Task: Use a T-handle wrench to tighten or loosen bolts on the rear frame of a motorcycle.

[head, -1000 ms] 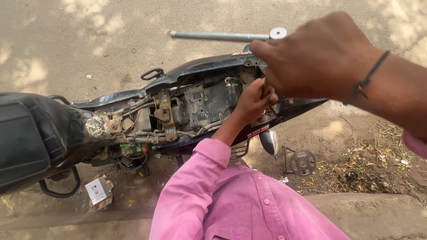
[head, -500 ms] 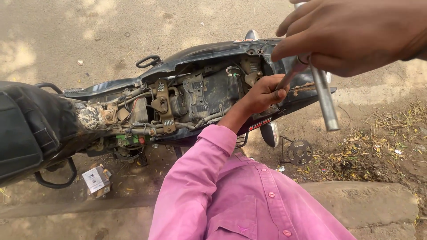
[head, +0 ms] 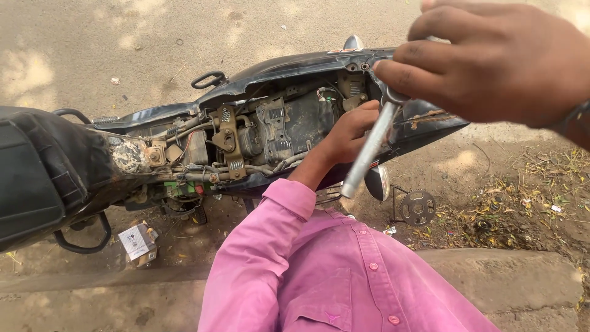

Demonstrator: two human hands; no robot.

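- The scooter [head: 276, 129] lies with its panel off, so the frame, wires and parts inside are open to see; it has stayed in the same place since a second ago.
- The rod [head: 369, 150], a long metal tool, was lying on the ground behind the scooter a second ago; now it hangs down from the right hand, over the open bay.
- The right hand [head: 491, 61] is closed around the top end of the rod.
- The left hand [head: 347, 132], in a pink sleeve, remains inside the bay, fingers curled on a part near the rear; what it grips I cannot tell.
- A small box [head: 138, 243] lies on the ground below.
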